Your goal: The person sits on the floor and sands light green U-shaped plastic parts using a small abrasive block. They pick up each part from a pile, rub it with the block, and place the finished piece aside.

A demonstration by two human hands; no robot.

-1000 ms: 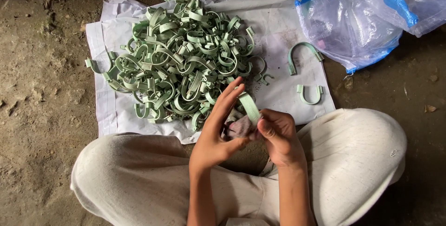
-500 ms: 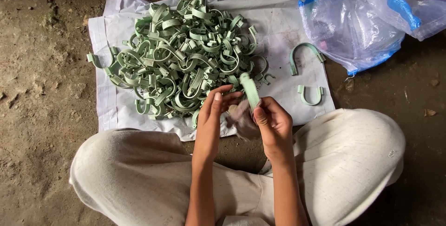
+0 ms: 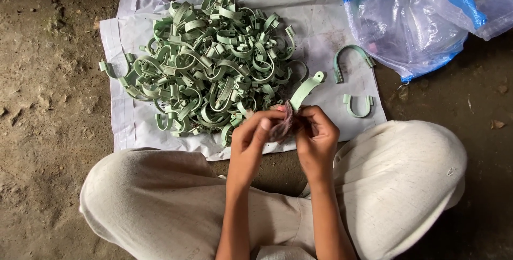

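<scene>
Pale green curved plastic clip (image 3: 306, 90) sits pinched in the right hand (image 3: 316, 138), just above the knees; left hand (image 3: 251, 137) pinches a small pinkish-grey scrap (image 3: 281, 125) against it. Both hands closed narrow. Two separate green clips (image 3: 352, 62) lie on the white sheet (image 3: 326, 30); big green clip pile (image 3: 208, 67) remains, so most looks left. Clear-blue plastic bag (image 3: 417, 19) contents unreadable. Scrap material hard to tell.

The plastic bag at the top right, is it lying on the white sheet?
No, the plastic bag lies on the dirt floor beside the white sheet.
</scene>
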